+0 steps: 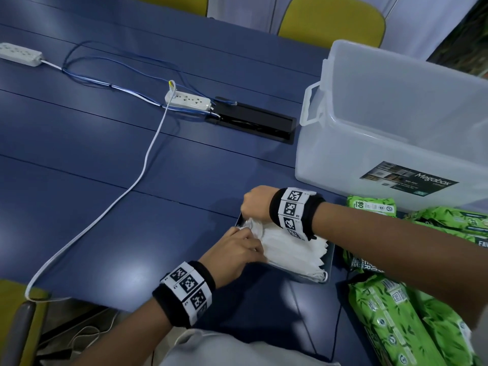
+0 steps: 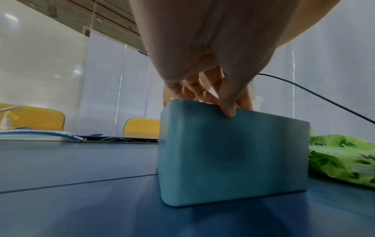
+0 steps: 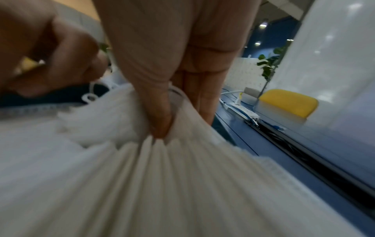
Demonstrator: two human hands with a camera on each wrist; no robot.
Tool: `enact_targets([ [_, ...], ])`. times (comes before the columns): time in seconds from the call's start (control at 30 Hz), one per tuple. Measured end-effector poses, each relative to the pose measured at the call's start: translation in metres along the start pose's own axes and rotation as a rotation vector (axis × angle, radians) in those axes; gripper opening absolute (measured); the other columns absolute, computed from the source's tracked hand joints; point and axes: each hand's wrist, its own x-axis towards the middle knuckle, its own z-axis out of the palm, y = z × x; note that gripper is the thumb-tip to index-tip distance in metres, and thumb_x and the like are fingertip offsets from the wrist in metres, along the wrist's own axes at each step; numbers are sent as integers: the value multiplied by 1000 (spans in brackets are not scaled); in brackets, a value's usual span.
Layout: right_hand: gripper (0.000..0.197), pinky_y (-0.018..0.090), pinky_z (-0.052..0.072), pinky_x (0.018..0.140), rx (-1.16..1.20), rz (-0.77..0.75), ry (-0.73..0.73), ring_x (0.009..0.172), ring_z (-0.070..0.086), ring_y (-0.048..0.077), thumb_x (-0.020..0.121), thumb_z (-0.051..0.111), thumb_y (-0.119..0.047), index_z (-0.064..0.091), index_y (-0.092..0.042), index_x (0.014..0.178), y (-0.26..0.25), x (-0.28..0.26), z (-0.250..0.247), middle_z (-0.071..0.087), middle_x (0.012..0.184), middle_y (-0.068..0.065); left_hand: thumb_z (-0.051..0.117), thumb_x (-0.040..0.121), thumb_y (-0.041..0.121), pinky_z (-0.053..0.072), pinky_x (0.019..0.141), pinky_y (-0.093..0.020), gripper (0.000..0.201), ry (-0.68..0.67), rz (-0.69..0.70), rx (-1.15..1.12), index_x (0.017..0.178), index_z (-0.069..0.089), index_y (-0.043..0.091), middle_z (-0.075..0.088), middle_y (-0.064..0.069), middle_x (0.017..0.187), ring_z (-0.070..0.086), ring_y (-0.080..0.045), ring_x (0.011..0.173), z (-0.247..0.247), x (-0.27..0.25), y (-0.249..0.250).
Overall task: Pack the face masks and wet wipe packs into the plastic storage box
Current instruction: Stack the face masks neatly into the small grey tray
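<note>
White pleated face masks (image 1: 290,252) (image 3: 162,184) fill a small blue bin (image 1: 331,260) (image 2: 233,152) on the blue table. My right hand (image 1: 252,206) (image 3: 160,128) pinches the bunched stack at its far left end, thumb against fingers. My left hand (image 1: 237,249) (image 2: 213,89) grips the bin's near wall, thumb outside and fingers inside among the ear loops. The clear plastic storage box (image 1: 396,114) (image 3: 334,64) stands open just behind and right of the bin. Several green wet wipe packs (image 1: 396,313) (image 2: 345,157) lie to the right of the bin.
A white power strip (image 1: 187,101) and blue cables lie mid-table beside a black cable hatch (image 1: 253,122). A white cord (image 1: 148,159) runs down to the near table edge. A second strip (image 1: 18,54) lies far left. Yellow chairs (image 1: 332,19) stand behind.
</note>
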Motion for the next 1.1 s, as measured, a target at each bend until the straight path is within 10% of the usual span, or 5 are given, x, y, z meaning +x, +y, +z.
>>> enact_targets([
  [0.33,46,28,35,101,620,163,384,121,51,18,84,65,-19,56,-26,129,53,-49,35,58,131,-2,57,83,36,34,83,-10,27,250,-382,-256,101,58,17,52,9,97,45,-6,90,-23,16,-11],
  [0.5,34,20,32,93,728,358,374,114,52,15,89,61,-30,60,-25,123,58,-92,81,58,128,-5,67,81,29,40,94,-27,44,93,-583,-159,121,51,21,42,-1,122,41,-18,108,-19,46,-9],
  [0.7,35,7,28,73,976,499,544,78,47,-8,92,56,-32,59,-28,127,32,-114,143,65,116,-7,70,76,14,45,91,-37,32,44,-655,81,107,65,7,51,-14,120,45,-32,105,-8,60,-3],
  [0.87,43,2,29,70,1090,445,609,76,43,-29,92,58,-19,51,-27,134,28,-112,168,59,98,-20,47,79,-9,42,89,-31,44,-92,-685,93,120,56,5,42,-9,132,40,-27,104,-6,70,2],
  [1.1,48,17,40,86,1086,365,616,99,57,6,94,54,-17,44,-34,137,34,-105,186,65,116,-4,47,81,-10,35,81,-24,48,-279,-683,144,126,43,8,28,-7,138,41,-23,101,-9,89,2],
])
